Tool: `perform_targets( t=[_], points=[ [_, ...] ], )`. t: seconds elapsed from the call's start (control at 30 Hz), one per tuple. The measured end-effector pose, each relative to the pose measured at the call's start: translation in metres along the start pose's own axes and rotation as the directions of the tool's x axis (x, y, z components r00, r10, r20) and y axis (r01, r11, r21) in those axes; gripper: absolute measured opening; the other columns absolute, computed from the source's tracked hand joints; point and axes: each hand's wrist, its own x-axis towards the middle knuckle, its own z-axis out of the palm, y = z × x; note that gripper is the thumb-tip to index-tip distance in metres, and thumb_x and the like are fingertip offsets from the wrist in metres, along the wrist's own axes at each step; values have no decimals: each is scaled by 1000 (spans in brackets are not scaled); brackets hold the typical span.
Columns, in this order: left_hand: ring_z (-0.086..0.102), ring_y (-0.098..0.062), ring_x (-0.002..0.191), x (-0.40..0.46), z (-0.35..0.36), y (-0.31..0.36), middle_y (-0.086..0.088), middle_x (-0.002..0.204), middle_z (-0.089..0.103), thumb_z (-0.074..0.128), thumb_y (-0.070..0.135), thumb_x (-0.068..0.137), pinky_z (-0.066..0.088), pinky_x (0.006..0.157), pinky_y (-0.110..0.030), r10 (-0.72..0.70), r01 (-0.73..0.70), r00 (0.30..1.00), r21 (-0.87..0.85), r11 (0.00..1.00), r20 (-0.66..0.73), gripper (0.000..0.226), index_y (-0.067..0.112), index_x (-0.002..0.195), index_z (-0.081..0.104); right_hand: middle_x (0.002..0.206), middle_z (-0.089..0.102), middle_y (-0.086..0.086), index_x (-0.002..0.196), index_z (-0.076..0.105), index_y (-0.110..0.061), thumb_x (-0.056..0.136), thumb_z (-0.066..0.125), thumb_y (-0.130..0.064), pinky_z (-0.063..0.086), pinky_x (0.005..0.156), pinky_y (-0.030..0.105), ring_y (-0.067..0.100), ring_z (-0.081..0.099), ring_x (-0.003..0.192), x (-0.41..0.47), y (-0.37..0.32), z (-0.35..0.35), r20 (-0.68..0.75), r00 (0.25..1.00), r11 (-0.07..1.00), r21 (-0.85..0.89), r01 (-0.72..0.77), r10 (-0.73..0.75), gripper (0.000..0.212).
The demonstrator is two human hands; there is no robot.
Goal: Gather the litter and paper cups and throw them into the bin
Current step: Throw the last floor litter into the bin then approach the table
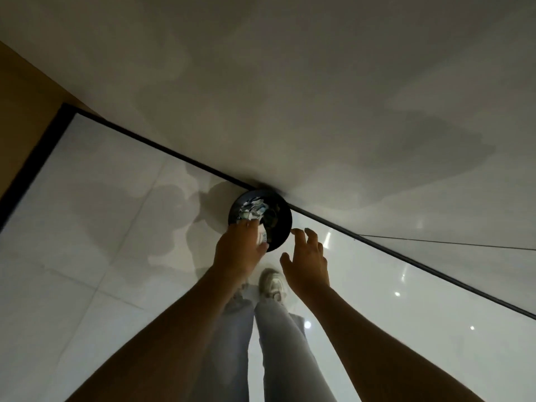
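Below, a black round bin stood on the pale tiled floor against the wall's dark skirting, with crumpled litter already inside. The left hand reached over the rim, fingers curled round a small pale paper cup. The right hand hovered just beside the bin, fingers spread and holding nothing. A white sneaker showed beneath the hands.

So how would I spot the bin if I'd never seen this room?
Follow the black skirting line where the pale wall meets the glossy tiled floor. The bin stands on the floor against it, just beyond the person's left hand. It is the only round black thing there, with crumpled litter showing inside.
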Motion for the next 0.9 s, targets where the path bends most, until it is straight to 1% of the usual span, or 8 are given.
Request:
perform_targets(
  t=[0.1,0.17,0.3,0.43,0.53,0.67,0.77,0.9],
  points=[
    [31,-35,136,31,8,15,-10,154,24,56,50,90,36,107,-50,-83,55,983,167,984,162,74,17,147,23,154,25,4,146,31,-21,94,56,-24,39,109,43,25,36,136,-2,13,-5,-14,1000,997,77,-27,28,57],
    [26,-38,138,34,8,21,-13,156,17,55,48,90,31,109,-56,-123,70,976,283,957,177,73,17,147,22,152,31,3,145,33,-20,93,57,-22,43,105,41,24,42,132,-5,19,-11,-25,999,990,131,-41,45,57],
    [39,-28,131,11,-9,36,-11,146,38,48,43,94,38,107,-41,84,-103,994,329,939,72,56,14,140,36,148,39,5,144,34,-23,93,55,-21,46,102,38,25,47,127,-21,25,-32,-30,999,990,134,-39,43,55],
    [34,-26,136,-26,-39,69,-9,147,37,41,41,98,34,111,-37,171,-202,977,311,929,125,52,14,142,34,146,41,3,143,37,-25,94,54,-24,43,104,36,24,43,129,-55,19,-69,-27,998,991,127,-51,55,52],
    [38,-26,133,-45,-64,93,-8,143,42,41,40,98,36,109,-38,236,-273,960,316,909,149,50,13,140,38,142,45,5,141,39,-23,94,53,-25,44,101,37,25,45,126,-80,16,-97,-40,997,991,117,-67,72,49],
    [45,-24,122,-64,-100,126,-7,130,52,42,40,97,39,103,-36,376,-406,914,354,843,153,42,13,129,47,137,48,5,137,42,-21,93,55,-25,44,95,38,27,48,121,-115,8,-132,-121,979,977,154,-145,165,47],
    [48,-25,118,-88,-129,138,-7,126,54,42,40,97,40,100,-36,480,-535,845,396,746,236,40,13,126,50,133,50,8,135,43,-19,92,53,-23,43,93,38,28,47,119,-158,2,-147,-177,946,948,218,-233,273,45],
    [47,-27,116,-114,-158,150,-8,124,53,44,43,96,43,96,-38,505,-612,791,425,667,347,41,12,122,50,131,49,9,133,43,-17,91,52,-21,43,90,38,29,47,118,-203,-6,-157,-220,904,909,289,-299,367,43]
  ],
)
